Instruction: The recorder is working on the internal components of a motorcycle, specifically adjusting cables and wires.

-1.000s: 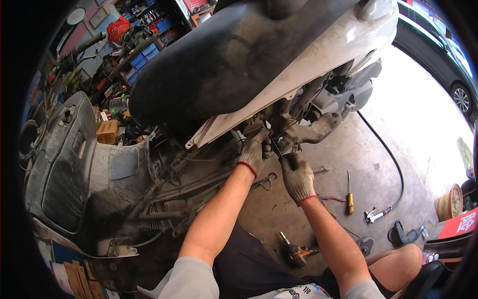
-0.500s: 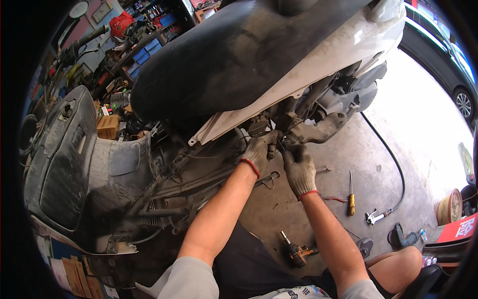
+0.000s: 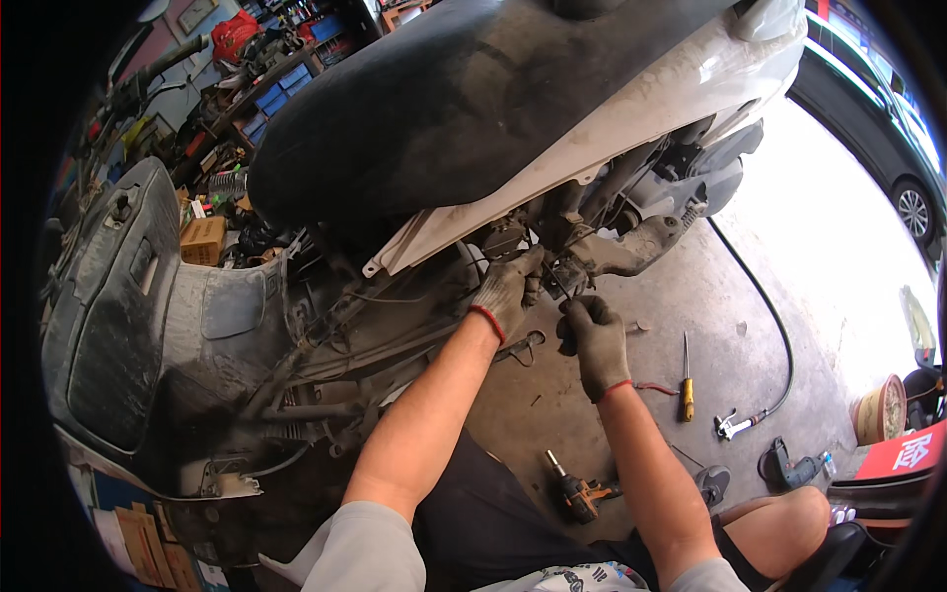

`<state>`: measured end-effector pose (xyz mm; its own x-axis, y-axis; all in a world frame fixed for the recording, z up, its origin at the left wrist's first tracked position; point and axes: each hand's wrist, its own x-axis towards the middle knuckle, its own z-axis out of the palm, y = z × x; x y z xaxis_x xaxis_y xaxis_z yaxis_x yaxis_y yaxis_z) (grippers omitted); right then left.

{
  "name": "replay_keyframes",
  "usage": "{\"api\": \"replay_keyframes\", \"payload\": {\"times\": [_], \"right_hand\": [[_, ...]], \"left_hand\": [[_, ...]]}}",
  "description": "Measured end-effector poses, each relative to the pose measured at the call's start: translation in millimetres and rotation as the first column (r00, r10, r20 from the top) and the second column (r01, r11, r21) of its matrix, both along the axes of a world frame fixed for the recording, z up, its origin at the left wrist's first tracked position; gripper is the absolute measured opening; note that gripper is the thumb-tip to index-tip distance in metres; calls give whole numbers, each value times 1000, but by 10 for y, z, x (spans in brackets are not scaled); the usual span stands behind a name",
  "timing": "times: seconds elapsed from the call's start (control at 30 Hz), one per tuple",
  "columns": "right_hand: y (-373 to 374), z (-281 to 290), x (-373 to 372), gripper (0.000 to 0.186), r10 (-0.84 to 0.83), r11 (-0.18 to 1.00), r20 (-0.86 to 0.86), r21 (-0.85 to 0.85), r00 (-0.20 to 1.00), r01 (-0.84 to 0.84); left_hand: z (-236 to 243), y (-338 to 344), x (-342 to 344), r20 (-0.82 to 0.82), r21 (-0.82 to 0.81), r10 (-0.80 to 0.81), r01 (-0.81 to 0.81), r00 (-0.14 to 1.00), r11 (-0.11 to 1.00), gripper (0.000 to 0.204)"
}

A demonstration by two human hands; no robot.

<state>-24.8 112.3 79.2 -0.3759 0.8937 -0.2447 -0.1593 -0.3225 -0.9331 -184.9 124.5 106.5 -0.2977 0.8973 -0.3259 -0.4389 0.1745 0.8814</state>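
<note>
Both my hands wear grey, soiled work gloves with red cuffs and work low on a partly stripped scooter (image 3: 395, 118), under its white side panel (image 3: 552, 173). My left hand (image 3: 509, 288) is closed against the dirty engine parts (image 3: 505, 239); what its fingers grip is hidden. To its right, my right hand (image 3: 598, 340) is closed with thumb and fingertips pinched. A thin dark rod or cable (image 3: 561, 284) runs up from that pinch toward the engine; its kind is unclear. The dusty metal arm (image 3: 636, 255) lies just above the right hand.
On the concrete floor lie a yellow-handled screwdriver (image 3: 688, 400), red-handled pliers (image 3: 655, 388), an orange-black power driver (image 3: 584, 495), a dark green drill (image 3: 792, 468) and an air hose (image 3: 779, 306) with a nozzle. The scooter's front body (image 3: 118, 316) stands left. A dark car (image 3: 858, 128) is outside.
My right hand has drawn down slightly, away from my left hand, and more of the thin dark rod or cable shows between them. My left hand stays at the engine. The view has shifted a little.
</note>
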Motion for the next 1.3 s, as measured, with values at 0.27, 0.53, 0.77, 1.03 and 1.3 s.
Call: {"api": "replay_keyframes", "payload": {"times": [0.27, 0.53, 0.77, 1.03, 1.3], "right_hand": [[-163, 3, -69, 28, -117, 966, 20, 234, 993, 109], [169, -384, 46, 25, 68, 840, -748, -314, 660, -443], [-207, -70, -42, 32, -352, 649, 322, 760, 879, -19], [16, -142, -98, 22, -48, 983, -451, -179, 891, -38], [-188, 50, -86, 24, -342, 752, 250, 651, 906, 104]], "left_hand": [[-33, 30, 13, -95, -17, 54, -55, 994, 998, 15], [-93, 44, -18, 34, 48, 28, -29, 999, 998, 15], [-74, 65, -29, -61, -18, 86, -88, 994, 996, 16], [-91, 76, 2, -10, 23, 70, -70, 997, 997, 18], [-78, 55, -44, -49, -11, 32, -33, 998, 999, 21]]}}
